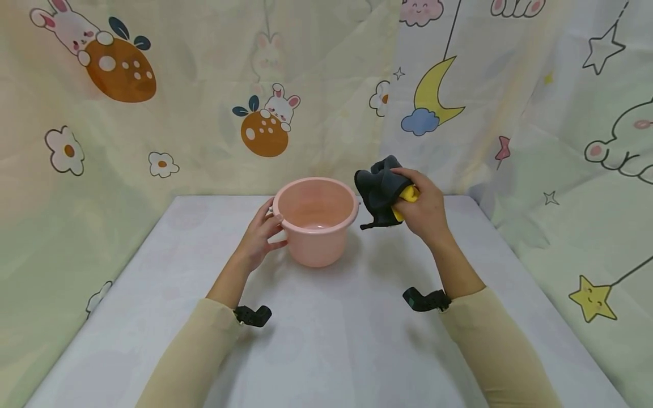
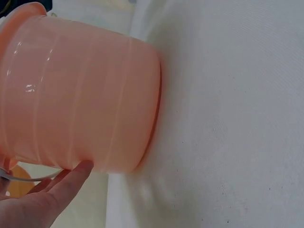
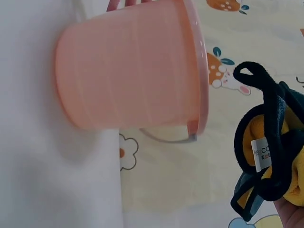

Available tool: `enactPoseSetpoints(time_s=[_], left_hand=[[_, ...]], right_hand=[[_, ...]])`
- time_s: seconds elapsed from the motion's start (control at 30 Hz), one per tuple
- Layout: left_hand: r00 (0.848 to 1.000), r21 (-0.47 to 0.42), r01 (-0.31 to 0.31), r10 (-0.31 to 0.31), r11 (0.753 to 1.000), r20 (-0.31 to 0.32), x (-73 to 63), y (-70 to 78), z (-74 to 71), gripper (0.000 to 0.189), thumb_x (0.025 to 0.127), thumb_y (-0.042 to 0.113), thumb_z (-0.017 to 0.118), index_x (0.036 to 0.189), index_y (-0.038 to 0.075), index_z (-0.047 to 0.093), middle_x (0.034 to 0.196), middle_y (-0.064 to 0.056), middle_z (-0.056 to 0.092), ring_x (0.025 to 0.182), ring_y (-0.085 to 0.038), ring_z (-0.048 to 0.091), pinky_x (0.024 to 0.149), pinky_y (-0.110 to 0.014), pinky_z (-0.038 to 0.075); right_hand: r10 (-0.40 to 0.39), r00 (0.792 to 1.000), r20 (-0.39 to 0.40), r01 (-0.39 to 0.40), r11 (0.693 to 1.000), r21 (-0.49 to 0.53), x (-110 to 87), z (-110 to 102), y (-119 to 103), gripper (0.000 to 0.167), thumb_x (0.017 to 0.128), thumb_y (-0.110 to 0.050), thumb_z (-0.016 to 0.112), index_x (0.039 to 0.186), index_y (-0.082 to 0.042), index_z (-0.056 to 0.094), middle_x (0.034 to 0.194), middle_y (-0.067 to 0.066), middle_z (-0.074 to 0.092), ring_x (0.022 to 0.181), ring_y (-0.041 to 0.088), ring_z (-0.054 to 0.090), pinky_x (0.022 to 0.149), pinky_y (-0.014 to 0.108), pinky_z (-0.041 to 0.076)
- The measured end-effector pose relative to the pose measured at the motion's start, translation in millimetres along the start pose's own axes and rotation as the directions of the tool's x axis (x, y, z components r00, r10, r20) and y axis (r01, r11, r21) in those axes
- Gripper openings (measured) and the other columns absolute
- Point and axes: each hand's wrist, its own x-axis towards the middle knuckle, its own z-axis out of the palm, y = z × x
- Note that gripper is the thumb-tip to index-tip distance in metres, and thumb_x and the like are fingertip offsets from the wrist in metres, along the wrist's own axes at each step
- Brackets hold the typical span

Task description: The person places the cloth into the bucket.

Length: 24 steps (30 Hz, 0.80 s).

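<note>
A pink plastic bucket (image 1: 317,249) stands upright on the white table, its top open toward me. My left hand (image 1: 258,235) holds it by the left side, with fingers at the rim and the thumb lower against the wall. In the left wrist view a fingertip (image 2: 84,166) touches the ribbed side. To the right of the bucket, raised above the table, my right hand (image 1: 427,209) grips a bunched cloth (image 1: 379,187), dark grey on one face and yellow on the other. A hanging loop and a white label (image 3: 261,154) show on it in the right wrist view.
The white tabletop (image 1: 326,340) reaches back to a printed curtain (image 1: 326,136) close behind the bucket. A thin grey bail handle (image 3: 166,140) hangs on the bucket's far side. Small black wrist cameras (image 1: 253,316) sit on both forearms.
</note>
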Motion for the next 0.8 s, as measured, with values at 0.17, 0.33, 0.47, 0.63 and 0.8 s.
enactPoseSetpoints(time_s=[0.17,0.33,0.47,0.63,0.8], left_hand=[[1.000,0.002,-0.003,0.003,1.000,0.002,-0.1,-0.2,-0.3,0.067,0.106,0.025,0.049,0.166,0.029,0.020,0.170,-0.014,0.020,0.149,-0.041,0.038,0.112,-0.069,0.039],[1.000,0.001,0.004,-0.004,1.000,0.005,1.0,-1.5,-0.8,0.067,0.106,0.025,0.049,0.166,0.030,0.020,0.170,-0.014,0.020,0.150,-0.041,0.038,0.112,-0.069,0.039],[1.000,0.001,0.004,-0.004,1.000,0.004,2.2,-2.2,-0.9,0.066,0.106,0.025,0.050,0.166,0.030,0.021,0.170,-0.014,0.020,0.150,-0.041,0.038,0.112,-0.069,0.039],[1.000,0.004,0.003,-0.003,1.000,0.004,2.6,-3.5,-0.8,0.068,0.106,0.025,0.049,0.166,0.030,0.019,0.171,-0.014,0.019,0.150,-0.041,0.037,0.113,-0.069,0.037],[1.000,0.027,0.022,-0.022,0.999,-0.013,1.0,-3.1,-0.3,0.067,0.106,0.028,0.050,0.165,0.032,0.020,0.171,-0.011,0.020,0.150,-0.039,0.038,0.112,-0.067,0.040]], right_hand=[[-0.058,0.998,-0.013,0.058,0.998,0.027,8.9,11.7,-14.2,0.051,0.086,-0.002,0.076,0.135,-0.012,0.066,0.138,0.016,0.063,0.116,0.037,0.058,0.097,0.057,0.052],[-0.085,0.996,0.013,0.085,0.995,0.048,13.8,24.2,-27.4,0.052,0.085,0.000,0.075,0.134,-0.013,0.067,0.136,0.016,0.064,0.112,0.035,0.058,0.095,0.055,0.054],[-0.118,0.992,0.039,0.116,0.992,0.049,19.7,36.8,-36.9,0.052,0.084,0.001,0.075,0.133,-0.013,0.068,0.133,0.016,0.064,0.111,0.033,0.057,0.094,0.054,0.055],[-0.162,0.983,0.082,0.159,0.986,0.042,27.5,56.3,-43.4,0.054,0.081,0.003,0.074,0.132,-0.014,0.068,0.126,0.016,0.065,0.103,0.032,0.057,0.088,0.051,0.057],[-0.158,0.983,0.094,0.156,0.987,0.030,27.5,79.2,-40.0,0.056,0.080,0.006,0.073,0.132,-0.014,0.069,0.126,0.016,0.066,0.106,0.032,0.060,0.091,0.050,0.058]])
